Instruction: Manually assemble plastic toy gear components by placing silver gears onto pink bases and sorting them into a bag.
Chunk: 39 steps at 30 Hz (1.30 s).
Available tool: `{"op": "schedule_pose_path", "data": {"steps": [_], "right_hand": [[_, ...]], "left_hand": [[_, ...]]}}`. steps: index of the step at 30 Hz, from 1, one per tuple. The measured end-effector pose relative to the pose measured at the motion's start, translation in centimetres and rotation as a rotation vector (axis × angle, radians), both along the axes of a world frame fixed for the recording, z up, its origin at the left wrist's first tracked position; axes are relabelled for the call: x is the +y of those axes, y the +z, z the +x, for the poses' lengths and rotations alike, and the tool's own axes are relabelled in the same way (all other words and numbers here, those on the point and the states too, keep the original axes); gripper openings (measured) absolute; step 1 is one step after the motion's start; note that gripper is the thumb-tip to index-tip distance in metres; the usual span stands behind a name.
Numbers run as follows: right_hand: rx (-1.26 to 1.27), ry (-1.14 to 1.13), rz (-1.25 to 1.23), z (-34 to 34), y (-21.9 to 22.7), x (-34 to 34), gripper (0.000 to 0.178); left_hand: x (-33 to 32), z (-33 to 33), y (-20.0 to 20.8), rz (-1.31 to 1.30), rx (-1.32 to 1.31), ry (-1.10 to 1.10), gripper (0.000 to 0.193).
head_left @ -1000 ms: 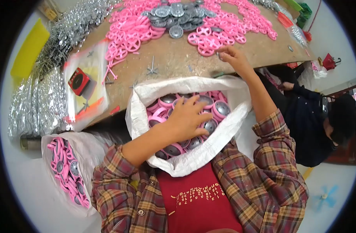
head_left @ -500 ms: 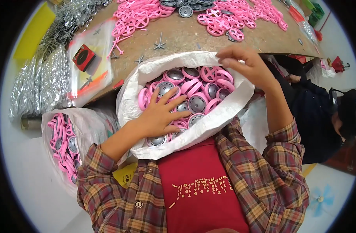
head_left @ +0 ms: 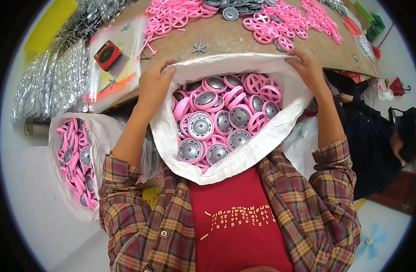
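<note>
A white woven sack [head_left: 208, 174] stands wide open in front of my body, against the table edge. Pink rings with grey hub discs, like small toy wheels [head_left: 239, 117], fill it in a loose heap. My left hand [head_left: 154, 84] pinches the sack's far left rim between thumb and fingers. At the far right corner, the rim is gripped by my right hand [head_left: 306, 70]. Both hands pull the far edge up and taut, and neither touches the wheels.
On the brown table [head_left: 221, 38] lie piles of pink wheel rings [head_left: 178, 18], grey discs [head_left: 229, 13] and a red device [head_left: 108, 55] on clear plastic. Another bag of pink pieces [head_left: 108, 131] stands at left. A person in dark clothes [head_left: 366, 131] is at right.
My left hand has left the wheels and taken hold of the sack's left rim. My right hand has moved slightly right and grips the far rim, which is now stretched straighter.
</note>
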State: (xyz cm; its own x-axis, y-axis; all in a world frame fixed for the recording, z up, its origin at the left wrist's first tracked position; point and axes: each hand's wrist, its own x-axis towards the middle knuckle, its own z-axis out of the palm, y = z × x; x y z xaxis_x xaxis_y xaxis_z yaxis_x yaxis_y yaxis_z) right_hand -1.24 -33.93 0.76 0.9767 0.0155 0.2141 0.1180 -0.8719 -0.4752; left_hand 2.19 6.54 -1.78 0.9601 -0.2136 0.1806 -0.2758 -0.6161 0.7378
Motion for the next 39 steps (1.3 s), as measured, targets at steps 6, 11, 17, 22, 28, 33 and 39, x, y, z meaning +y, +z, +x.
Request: {"op": "schedule_pose_path", "data": {"steps": [6,11,17,22,28,33,39], "right_hand": [[-0.368,0.303,-0.219,-1.8,3.4,7.6,0.031],[0.138,0.976,-0.124,-6.3,1.2,15.0,0.056],[0.047,0.815,-0.305,-5.1,-4.5,18.2,0.075],[0.061,0.743,-0.37,-5.3,-1.9,17.5,0.066],[0.691,0.898,0.051,-9.2,2.6,13.7,0.032],[0.813,0.877,0.187,-10.9,3.5,10.4,0.027],[0.731,0.883,0.079,-9.5,4.6,9.1,0.038]], "left_hand": [[-0.3,-1.2,1.6,0.237,-0.453,-0.008,0.035],[-2.1,-8.4,5.2,0.231,-0.358,-0.416,0.036],[0.0,-8.8,1.6,0.433,0.049,-0.368,0.026],[1.3,-9.6,5.7,0.156,0.157,-0.564,0.035],[2.1,-12.1,5.9,0.148,0.169,-0.926,0.035],[1.2,-12.3,6.5,0.178,0.077,-0.879,0.031],[0.2,-11.3,7.0,0.064,0.37,-1.089,0.042]]}}
